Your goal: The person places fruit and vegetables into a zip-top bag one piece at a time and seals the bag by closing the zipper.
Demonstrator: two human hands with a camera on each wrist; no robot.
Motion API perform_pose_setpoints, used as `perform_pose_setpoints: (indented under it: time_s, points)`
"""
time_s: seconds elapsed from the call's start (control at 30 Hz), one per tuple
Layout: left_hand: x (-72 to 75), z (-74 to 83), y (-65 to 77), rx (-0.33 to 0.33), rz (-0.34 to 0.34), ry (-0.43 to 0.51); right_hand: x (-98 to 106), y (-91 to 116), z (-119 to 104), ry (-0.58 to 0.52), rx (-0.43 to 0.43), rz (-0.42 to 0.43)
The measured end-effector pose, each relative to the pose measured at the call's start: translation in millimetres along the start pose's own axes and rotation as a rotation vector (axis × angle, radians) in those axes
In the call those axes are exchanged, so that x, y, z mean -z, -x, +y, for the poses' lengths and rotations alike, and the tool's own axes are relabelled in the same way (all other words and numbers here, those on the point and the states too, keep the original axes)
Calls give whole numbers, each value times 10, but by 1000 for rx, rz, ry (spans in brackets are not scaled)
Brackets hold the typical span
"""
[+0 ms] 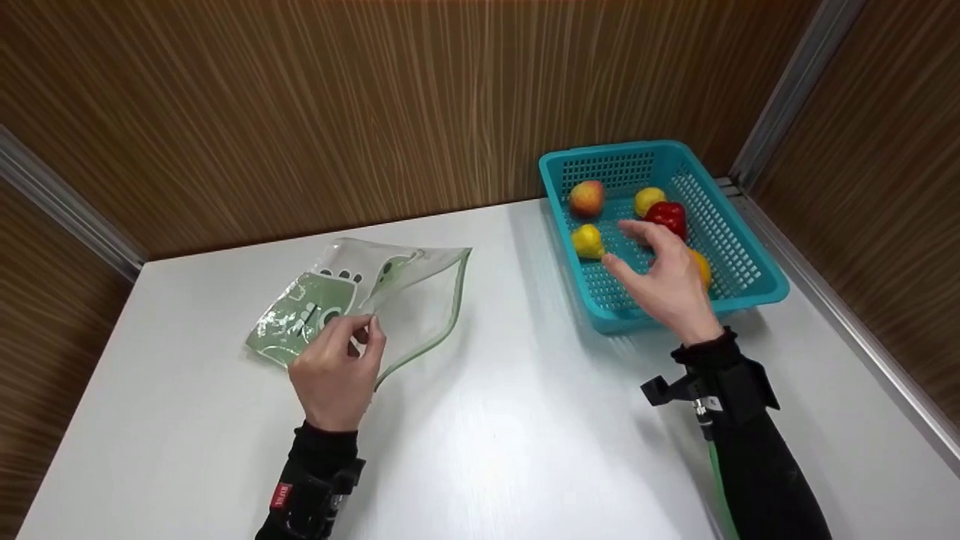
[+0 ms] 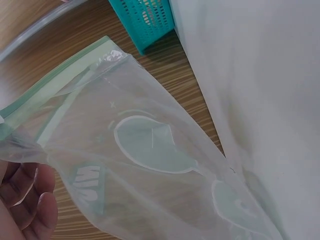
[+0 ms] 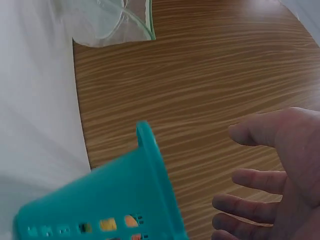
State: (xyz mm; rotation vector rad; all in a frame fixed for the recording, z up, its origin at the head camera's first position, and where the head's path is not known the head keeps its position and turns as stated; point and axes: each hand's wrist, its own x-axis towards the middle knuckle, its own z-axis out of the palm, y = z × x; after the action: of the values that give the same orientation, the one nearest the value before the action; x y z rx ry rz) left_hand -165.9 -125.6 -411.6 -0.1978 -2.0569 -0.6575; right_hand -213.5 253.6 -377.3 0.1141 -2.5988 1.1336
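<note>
Thumb and fingertips of my left hand (image 1: 337, 371) pinch the near edge of a clear zip bag with green print (image 1: 330, 292). Its green-edged mouth gapes to the right, and the left wrist view shows the film (image 2: 150, 200) spreading from the fingers. My right hand (image 1: 667, 285) is over the front of a teal basket (image 1: 609, 324), fingers spread and nothing between them. Below and around it lie a yellow pear (image 1: 587, 241), a glossy red fruit (image 1: 667, 216) and an orange (image 1: 703, 268), which the hand partly hides.
At the back of the basket are a red-yellow peach-like fruit (image 1: 586, 199) and a lemon (image 1: 649, 200). The white table (image 1: 480, 450) meets a wood-grain panel (image 1: 337, 112) behind, and another wood-grain panel (image 1: 877, 150) stands at the right.
</note>
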Motion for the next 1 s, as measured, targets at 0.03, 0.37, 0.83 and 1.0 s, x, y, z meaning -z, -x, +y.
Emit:
perform_pose_setpoints:
  time_s: [0.03, 0.37, 0.83, 1.0]
  points:
    - [7, -4, -2, -2, -2, -2, 29, 3, 38, 11, -7, 4]
    - [32, -9, -43, -7, -1, -9, 238, 7, 200, 67, -143, -17]
    - [37, 7, -27, 3, -8, -7, 439, -104, 502, 202, -186, -70]
    - [52, -20, -60, 1, -16, -9, 523, -271, 555, 292, -189, -198]
